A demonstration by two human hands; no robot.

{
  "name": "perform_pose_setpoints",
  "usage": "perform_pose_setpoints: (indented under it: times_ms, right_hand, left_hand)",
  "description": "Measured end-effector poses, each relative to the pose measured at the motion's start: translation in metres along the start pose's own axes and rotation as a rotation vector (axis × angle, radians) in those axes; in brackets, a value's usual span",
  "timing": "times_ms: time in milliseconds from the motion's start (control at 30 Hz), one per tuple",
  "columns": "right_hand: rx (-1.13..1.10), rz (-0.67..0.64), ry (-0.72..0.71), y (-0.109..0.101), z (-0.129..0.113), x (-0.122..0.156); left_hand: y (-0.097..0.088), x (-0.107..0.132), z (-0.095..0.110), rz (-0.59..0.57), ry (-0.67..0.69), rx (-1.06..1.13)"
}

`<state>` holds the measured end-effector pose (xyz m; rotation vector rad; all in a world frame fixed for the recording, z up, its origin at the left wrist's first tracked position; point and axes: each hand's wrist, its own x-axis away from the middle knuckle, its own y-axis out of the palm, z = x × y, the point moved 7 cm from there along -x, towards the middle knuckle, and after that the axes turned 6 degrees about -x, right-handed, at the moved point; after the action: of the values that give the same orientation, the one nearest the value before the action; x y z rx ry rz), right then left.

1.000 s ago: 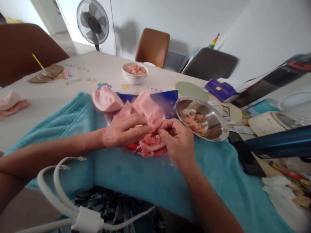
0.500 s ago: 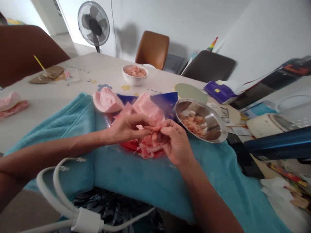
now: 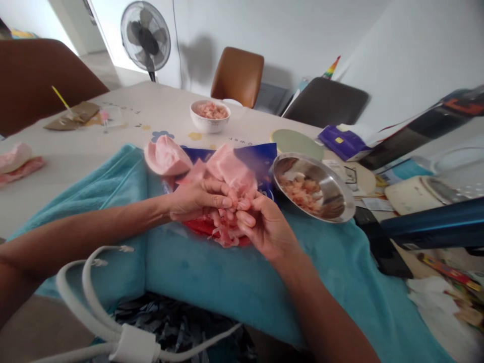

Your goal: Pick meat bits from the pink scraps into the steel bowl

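My left hand (image 3: 200, 199) and my right hand (image 3: 270, 227) meet over the middle of the teal towel (image 3: 181, 267), fingertips nearly touching. Both pinch a small piece of pomelo flesh (image 3: 241, 202), largely covered by the fingers. Beneath them, pale pink membrane scraps (image 3: 226, 236) lie on a red and blue plastic bag (image 3: 259, 154). Behind the hands sits a larger pink pomelo chunk (image 3: 232, 169), with a cupped piece of thick peel (image 3: 166, 157) to its left. A steel bowl (image 3: 342, 199) holding peeled pulp (image 3: 300, 194) stands tilted close to my right hand.
Farther back is a white bowl (image 3: 209, 125) heaped with pulp. More peel (image 3: 18, 161) lies at the left edge. White cables (image 3: 136, 343) hang in front of me. A green round mat (image 3: 297, 143), purple packet (image 3: 342, 141) and dark blue cylinder (image 3: 434, 222) are on the right.
Both hands have shifted slightly, and the fingertips have changed their pinch on the pomelo piece. My right fingers have turned and lowered a little. The bowls and peel stay put.
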<state>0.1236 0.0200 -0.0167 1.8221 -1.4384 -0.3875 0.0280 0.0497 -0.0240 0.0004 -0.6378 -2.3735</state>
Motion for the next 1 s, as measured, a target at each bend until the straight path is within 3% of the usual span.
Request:
perform_pose_setpoints:
  times_ms: [267,433,700,1000]
  right_hand:
    - [-0.014,0.011,-0.051,0.0,-0.004,0.002]
    - [0.239,0.062,-0.154,0.0,-0.011,0.005]
    - [0.47,0.154,-0.191,-0.01,-0.015,0.005]
    - [0.761,0.182,-0.406,0.004,-0.027,0.014]
  left_hand:
    - [-0.003,-0.003,-0.007,-0.088,-0.055,0.124]
    - [-0.004,-0.003,-0.003,-0.071,0.007,0.127]
    - [-0.007,-0.003,-0.001,0.007,0.064,0.088]
    - [0.0,-0.002,-0.003,-0.071,0.033,0.06]
